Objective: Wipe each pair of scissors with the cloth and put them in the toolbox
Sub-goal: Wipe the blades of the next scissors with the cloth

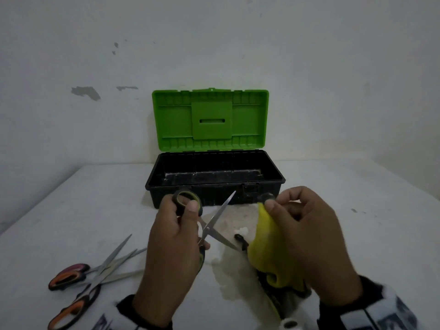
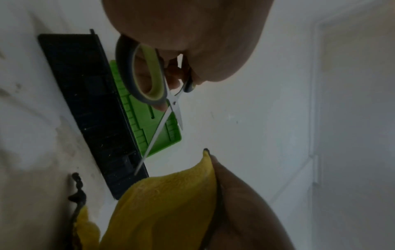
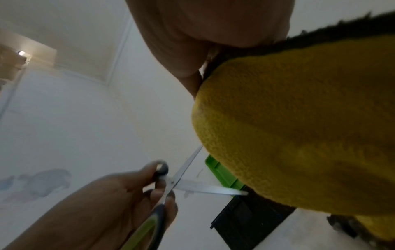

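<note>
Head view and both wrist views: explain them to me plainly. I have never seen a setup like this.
There is no machine here: a person wears three cameras. The head view looks down from the head at both hands. Each wrist view looks along one hand from very close.

The left hand holds green-handled scissors with the blades open. The right hand pinches a corner of a yellow cloth, and the rest trails down toward the table.

Behind the hands stands a black toolbox with its green lid raised. To the left, other scissors, mostly orange-handled, lie on the table.
</note>
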`<state>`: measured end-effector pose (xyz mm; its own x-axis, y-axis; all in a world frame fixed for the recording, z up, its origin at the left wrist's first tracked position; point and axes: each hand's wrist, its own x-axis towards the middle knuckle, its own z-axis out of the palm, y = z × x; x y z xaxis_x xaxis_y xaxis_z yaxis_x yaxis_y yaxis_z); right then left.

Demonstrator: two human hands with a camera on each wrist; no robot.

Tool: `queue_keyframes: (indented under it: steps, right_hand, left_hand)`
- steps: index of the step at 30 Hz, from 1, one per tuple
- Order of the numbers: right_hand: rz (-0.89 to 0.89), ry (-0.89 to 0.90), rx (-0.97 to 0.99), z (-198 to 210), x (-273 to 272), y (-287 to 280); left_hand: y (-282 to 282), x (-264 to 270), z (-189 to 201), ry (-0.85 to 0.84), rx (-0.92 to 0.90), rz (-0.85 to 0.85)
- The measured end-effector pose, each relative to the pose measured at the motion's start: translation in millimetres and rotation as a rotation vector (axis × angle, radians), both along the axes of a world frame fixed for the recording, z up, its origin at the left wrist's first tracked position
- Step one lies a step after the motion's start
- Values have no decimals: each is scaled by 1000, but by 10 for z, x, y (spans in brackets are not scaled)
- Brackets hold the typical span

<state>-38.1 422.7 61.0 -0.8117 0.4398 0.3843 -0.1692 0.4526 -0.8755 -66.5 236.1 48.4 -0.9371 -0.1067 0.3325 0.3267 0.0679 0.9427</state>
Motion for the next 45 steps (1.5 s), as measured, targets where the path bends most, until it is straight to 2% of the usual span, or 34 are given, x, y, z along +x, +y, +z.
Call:
queue_keyframes:
  steps: [3,8,11,14,18,20,24,26,29,31,35,39,45]
  right_hand:
    - [94,-139,6,-79,16,-143]
    - [300,-314,-185,-55,71,-310]
    - [394,-389,-351,-26,80,-342]
    - [417,-379,-462,-41,62,-343]
    - [500,-418,-617,-57,68,-291]
    - [494,-411,-609,-88,57,-236]
    - [395,-358,-487,-62,44,-146]
    - [334,-287,-421,-39,60,-110]
    - [290,-168,-284,-32,116,-129]
    - [282,-107,-215,-51,154,-194]
    - [235,-1,-146,-119,202,-334]
    - [183,96,-189,-175,224,-392]
    - [270,109,-283,-104,310,-390]
  left_hand:
    - [15,6,-29,248,-231,25]
    - [-8,6,-103,516,-631,-26]
    - [-7,65,-58,458,-822,-159]
    - [-42,36,-87,422,-818,-129]
    - [-27,120,26,415,-973,-225]
    - [-39,113,93,379,-950,-246]
    - [-130,107,79,506,-913,-204]
    - [-186,139,124,394,-765,-122]
    - [-166,199,192,60,-610,-25]
    - [-107,217,209,-119,-581,-58]
    - [-81,246,204,-267,-548,-117]
    - [-76,273,198,-286,-538,-112]
    - [-88,302,276,-178,-515,-47]
